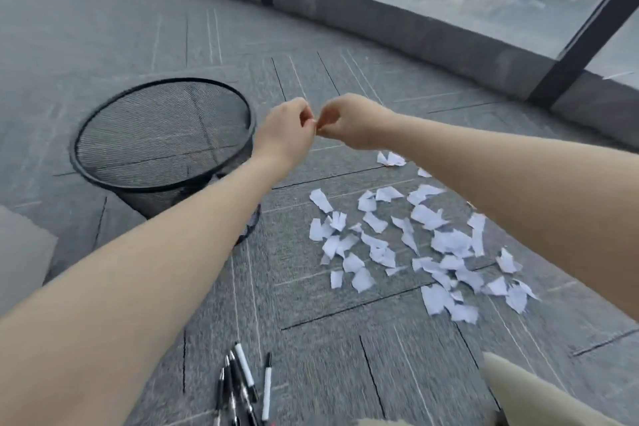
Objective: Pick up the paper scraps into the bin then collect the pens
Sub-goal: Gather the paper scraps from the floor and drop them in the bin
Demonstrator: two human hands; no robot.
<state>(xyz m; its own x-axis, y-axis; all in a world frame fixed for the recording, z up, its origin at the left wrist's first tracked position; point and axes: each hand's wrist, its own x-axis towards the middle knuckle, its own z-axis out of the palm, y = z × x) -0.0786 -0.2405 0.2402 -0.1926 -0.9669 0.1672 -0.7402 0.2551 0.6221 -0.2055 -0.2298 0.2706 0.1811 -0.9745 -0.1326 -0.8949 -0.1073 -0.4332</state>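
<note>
Several white paper scraps [408, 242] lie scattered on the grey carpet at the right. A black mesh bin [103, 162] stands upright at the left and looks empty. Several black and white pens [242, 387] lie together near the bottom edge. My left hand [285, 135] and my right hand [345, 121] are held out in front, just right of the bin's rim and beyond the scraps. Their curled fingertips touch each other. No paper shows in either hand.
A low grey ledge [397, 21] with tall windows and dark frames curves around the far side. A pale grey block [20, 252] sits at the left edge. My knee in beige fabric [525, 394] shows at the bottom right.
</note>
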